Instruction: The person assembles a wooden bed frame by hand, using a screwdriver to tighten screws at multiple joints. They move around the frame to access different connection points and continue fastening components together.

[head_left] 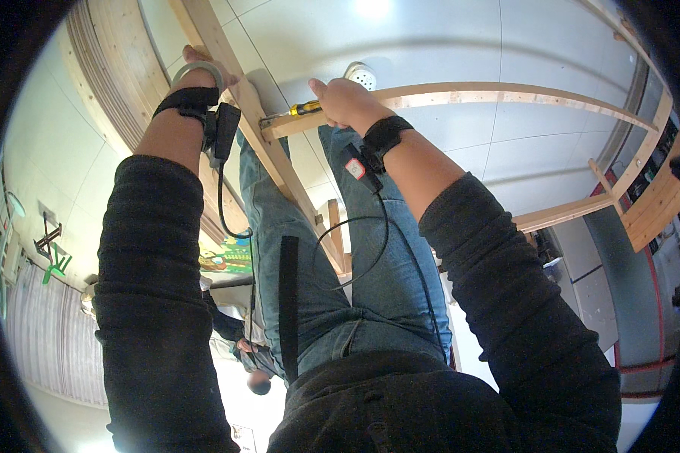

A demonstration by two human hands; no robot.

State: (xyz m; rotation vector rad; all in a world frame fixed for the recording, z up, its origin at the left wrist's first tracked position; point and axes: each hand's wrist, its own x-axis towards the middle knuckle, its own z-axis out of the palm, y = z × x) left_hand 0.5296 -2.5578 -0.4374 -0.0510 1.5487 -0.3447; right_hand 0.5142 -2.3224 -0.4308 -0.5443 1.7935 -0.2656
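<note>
My right hand [344,103] is closed round the yellow and black handle of a screwdriver [307,108]. The shaft points left, its tip at the joint where a wooden rail [461,92] meets a long wooden post [289,175]. The tip itself and any screw there are too small to make out. Just beyond that joint, my left hand [228,75] grips the post, some of its fingers hidden behind the wood. From the joint the rail runs off to the right, passing under my right hand.
Wooden panels [117,75] stand along the left. More frame pieces [567,214] reach across the right. A round drain cover [361,76] sits in the tiled floor beyond my right hand. Black cables [385,226] hang from the wrist straps over my legs. Another person [234,325] is behind me.
</note>
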